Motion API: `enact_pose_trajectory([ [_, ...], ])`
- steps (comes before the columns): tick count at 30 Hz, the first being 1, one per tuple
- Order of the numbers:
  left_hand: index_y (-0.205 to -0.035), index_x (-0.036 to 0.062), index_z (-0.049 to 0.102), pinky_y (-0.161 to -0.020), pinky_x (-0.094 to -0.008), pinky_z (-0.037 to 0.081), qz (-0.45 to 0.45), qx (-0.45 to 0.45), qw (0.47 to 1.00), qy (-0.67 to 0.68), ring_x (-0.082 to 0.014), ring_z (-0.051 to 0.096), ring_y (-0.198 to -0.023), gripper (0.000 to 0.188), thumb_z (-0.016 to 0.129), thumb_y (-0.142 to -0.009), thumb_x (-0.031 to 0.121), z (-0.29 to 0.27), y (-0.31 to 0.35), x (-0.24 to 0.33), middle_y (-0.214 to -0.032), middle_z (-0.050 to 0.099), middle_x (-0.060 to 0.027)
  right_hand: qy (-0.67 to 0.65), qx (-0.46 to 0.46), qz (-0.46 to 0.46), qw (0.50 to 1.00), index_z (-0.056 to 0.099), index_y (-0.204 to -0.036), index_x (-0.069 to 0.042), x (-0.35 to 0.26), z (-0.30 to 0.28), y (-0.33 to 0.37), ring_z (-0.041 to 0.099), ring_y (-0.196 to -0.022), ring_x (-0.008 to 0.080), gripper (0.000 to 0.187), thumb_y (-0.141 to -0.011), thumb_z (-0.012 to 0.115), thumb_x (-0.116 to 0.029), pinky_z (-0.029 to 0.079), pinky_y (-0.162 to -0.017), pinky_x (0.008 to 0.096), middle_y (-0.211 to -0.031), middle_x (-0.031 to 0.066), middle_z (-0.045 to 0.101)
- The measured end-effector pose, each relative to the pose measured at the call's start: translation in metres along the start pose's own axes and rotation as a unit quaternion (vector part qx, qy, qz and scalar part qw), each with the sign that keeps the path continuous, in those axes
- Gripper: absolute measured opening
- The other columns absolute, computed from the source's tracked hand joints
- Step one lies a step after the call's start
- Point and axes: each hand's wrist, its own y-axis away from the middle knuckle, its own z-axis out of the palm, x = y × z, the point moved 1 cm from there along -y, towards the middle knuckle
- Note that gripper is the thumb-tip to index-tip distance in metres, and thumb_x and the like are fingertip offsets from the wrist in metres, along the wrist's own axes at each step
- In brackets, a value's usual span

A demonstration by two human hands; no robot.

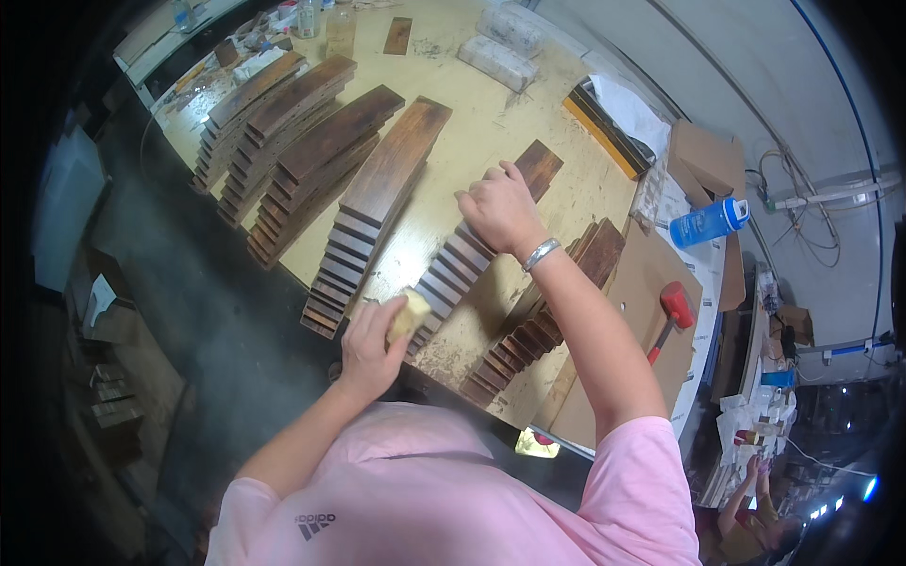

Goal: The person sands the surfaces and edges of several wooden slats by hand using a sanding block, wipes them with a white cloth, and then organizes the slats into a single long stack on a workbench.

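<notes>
My left hand grips a yellow sponge by the near end of a stepped stack of brown wooden boards. Across the top of that same stack lies my right hand, its fingers curled at the upper board near the far end; a metal bracelet is on the wrist. What the right fingers hold, if anything, is hidden. To the left stands another fanned stack of boards, and on the right, partly behind my right forearm, one more stack.
More stepped stacks fill the table's left side. A red mallet lies on cardboard at the right, near a blue bottle. Wrapped white blocks and a black-and-yellow box sit along the back. Another person's arms show at far lower right.
</notes>
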Motion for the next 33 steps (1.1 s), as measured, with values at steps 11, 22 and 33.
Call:
enact_pose_trajectory([
  [11, -0.126, 0.0044, 0.065, -0.073, -0.043, 0.048, 0.0, -0.06, 0.995, 0.083, -0.0328, 0.057, -0.082, 0.051, 0.073, -0.075, -0.001, -0.005, 0.036, -0.003, -0.087, 0.057, -0.0126, -0.002, 0.009, 0.004, 1.0, 0.072, -0.069, -0.005, -0.003, 0.001, 0.003, 0.064, -0.094, 0.0319, 0.048, -0.099, 0.046, -0.032, 0.037, -0.115, 0.0472, -0.078, 0.0143, 0.071],
  [22, -0.131, 0.0061, 0.064, -0.074, -0.0422, 0.047, -0.089, 0.081, 0.993, 0.019, -0.0323, 0.056, -0.082, 0.05, 0.071, -0.081, 0.002, 0.022, 0.01, 0.002, -0.088, 0.055, -0.0119, 0.012, -0.01, 0.004, 1.0, 0.072, -0.068, -0.002, -0.001, -0.002, 0.001, 0.065, -0.092, 0.0348, 0.054, -0.101, 0.042, -0.033, 0.036, -0.115, 0.0511, -0.08, 0.0161, 0.073],
  [33, -0.127, 0.0034, 0.067, -0.076, -0.0403, 0.049, -0.154, 0.155, 0.974, -0.052, -0.0306, 0.059, -0.085, 0.04, 0.071, -0.088, 0.009, 0.033, 0.024, 0.002, -0.095, 0.063, -0.0132, 0.001, -0.002, -0.002, 1.0, 0.077, -0.073, -0.002, 0.0, -0.002, 0.002, 0.065, -0.093, 0.0359, 0.056, -0.102, 0.042, -0.035, 0.036, -0.113, 0.0512, -0.082, 0.0185, 0.074],
])
